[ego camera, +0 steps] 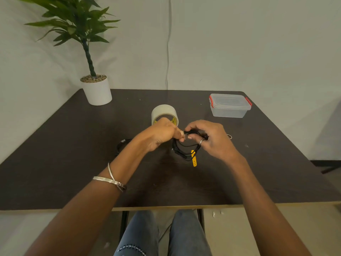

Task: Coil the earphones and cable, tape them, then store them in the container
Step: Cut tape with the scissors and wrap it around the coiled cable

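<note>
Black earphones (pixel 184 149) hang as a loose coil above the middle of the dark table (pixel 73 163). My left hand (pixel 162 133) pinches the coil's top from the left. My right hand (pixel 212 137) grips the same top part from the right, fingers curled over it. A yellow cutter (pixel 193 158) lies on the table just under the coil. Behind my left hand stands a roll of clear tape (pixel 163 112) on its edge. The clear container (pixel 230 105) with red clips sits closed at the back right. A second black cable (pixel 121 145) lies left of my left wrist, partly hidden.
A potted plant in a white pot (pixel 96 91) stands at the table's back left corner. A small metal ring (pixel 229 136) lies right of my right hand. The table's front edge runs just above my knees.
</note>
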{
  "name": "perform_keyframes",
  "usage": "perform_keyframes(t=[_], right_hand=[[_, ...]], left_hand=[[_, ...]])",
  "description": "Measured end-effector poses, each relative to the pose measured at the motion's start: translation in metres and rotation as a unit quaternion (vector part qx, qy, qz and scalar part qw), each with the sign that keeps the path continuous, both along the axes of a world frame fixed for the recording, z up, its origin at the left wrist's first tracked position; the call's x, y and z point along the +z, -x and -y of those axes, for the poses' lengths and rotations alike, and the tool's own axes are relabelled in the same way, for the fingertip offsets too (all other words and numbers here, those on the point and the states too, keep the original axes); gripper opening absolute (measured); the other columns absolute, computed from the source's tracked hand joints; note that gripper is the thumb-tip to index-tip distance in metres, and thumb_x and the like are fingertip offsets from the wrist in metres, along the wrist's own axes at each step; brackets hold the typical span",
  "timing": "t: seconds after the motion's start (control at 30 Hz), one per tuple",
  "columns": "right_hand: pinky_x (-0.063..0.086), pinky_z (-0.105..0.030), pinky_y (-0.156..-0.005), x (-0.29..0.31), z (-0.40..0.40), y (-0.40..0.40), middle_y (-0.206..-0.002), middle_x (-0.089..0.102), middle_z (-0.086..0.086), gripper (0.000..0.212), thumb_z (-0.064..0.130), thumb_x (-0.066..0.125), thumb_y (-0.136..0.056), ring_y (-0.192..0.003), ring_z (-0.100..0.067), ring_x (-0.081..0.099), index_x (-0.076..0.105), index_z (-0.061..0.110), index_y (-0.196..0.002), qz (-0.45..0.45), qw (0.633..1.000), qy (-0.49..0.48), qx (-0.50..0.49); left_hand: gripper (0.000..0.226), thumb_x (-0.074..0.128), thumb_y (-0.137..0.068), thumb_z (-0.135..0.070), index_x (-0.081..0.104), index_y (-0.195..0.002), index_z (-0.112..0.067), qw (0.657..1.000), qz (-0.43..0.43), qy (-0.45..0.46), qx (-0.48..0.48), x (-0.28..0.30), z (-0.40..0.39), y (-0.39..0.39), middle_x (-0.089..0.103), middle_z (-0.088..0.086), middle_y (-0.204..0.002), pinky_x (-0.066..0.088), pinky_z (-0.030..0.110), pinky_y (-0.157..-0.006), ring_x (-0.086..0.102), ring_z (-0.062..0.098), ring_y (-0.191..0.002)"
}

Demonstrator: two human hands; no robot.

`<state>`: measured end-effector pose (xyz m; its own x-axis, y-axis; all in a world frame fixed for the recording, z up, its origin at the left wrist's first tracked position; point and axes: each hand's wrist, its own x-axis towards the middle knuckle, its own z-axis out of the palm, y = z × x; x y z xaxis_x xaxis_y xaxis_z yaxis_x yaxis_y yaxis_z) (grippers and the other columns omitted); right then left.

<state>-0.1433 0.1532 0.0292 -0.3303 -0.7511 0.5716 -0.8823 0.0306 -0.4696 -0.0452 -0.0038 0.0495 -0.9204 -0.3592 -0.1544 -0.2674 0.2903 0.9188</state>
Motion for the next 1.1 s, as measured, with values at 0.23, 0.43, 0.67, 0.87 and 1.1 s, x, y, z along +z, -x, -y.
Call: perform_keyframes(t=[0.23, 0.43, 0.67, 0.87, 1.1], right_hand=[[0.051, -0.022, -0.078, -0.005, -0.005, -0.004, -0.091, 0.071, 0.0, 0.028, 0.018, 0.082, -0.072, -0.086, -0.009, 0.064, 0.072, 0.009, -0.096, -0.039, 0.998, 0.054, 0.004], [0.055, -0.027, -0.078, -0.005, -0.006, -0.003, -0.092, 0.073, -0.005, 0.016, 0.011, 0.077, -0.078, -0.087, -0.011, 0.068, 0.077, 0.006, -0.094, -0.033, 0.995, 0.092, 0.016], [0.054, -0.027, -0.081, -0.008, -0.007, -0.001, -0.099, 0.072, -0.005, 0.011, 0.011, 0.072, -0.082, -0.093, -0.013, 0.066, 0.077, 0.008, -0.092, -0.037, 0.996, 0.085, 0.01], [0.051, -0.031, -0.067, 0.003, -0.007, 0.001, -0.077, 0.071, 0.004, 0.009, 0.007, 0.076, -0.078, -0.074, -0.012, 0.063, 0.077, 0.014, -0.083, -0.06, 0.998, 0.007, -0.003], [0.052, -0.029, -0.073, 0.017, -0.001, 0.004, -0.07, 0.073, 0.002, 0.009, 0.012, 0.081, -0.071, -0.074, -0.015, 0.067, 0.078, 0.02, -0.074, 0.197, 0.972, -0.106, -0.067]], left_hand=[[0.015, 0.06, -0.083, 0.004, 0.066, -0.072, -0.005, 0.979, 0.029, -0.203, 0.016, 0.003, -0.005, -0.001, 0.064, 0.005, -0.064, 0.046, 0.027, -0.078, 0.061, 0.012, -0.065], [0.009, 0.06, -0.085, 0.002, 0.067, -0.08, -0.002, 0.961, 0.05, -0.27, 0.019, 0.003, -0.004, -0.001, 0.066, 0.006, -0.06, 0.051, 0.027, -0.076, 0.064, 0.014, -0.06], [0.011, 0.06, -0.086, 0.003, 0.067, -0.081, -0.003, 0.956, 0.06, -0.286, 0.015, 0.001, -0.007, 0.0, 0.069, 0.006, -0.063, 0.048, 0.029, -0.09, 0.065, 0.012, -0.065], [0.008, 0.069, -0.079, 0.005, 0.07, -0.087, 0.005, 0.986, -0.004, -0.167, 0.028, -0.006, -0.009, 0.0, 0.071, 0.013, -0.071, 0.053, 0.027, -0.086, 0.069, 0.017, -0.076], [0.049, 0.078, -0.069, 0.003, 0.056, -0.109, -0.013, 0.989, -0.109, 0.083, 0.046, -0.018, -0.019, -0.002, 0.072, 0.006, -0.07, 0.053, 0.033, -0.086, 0.071, 0.016, -0.075]])
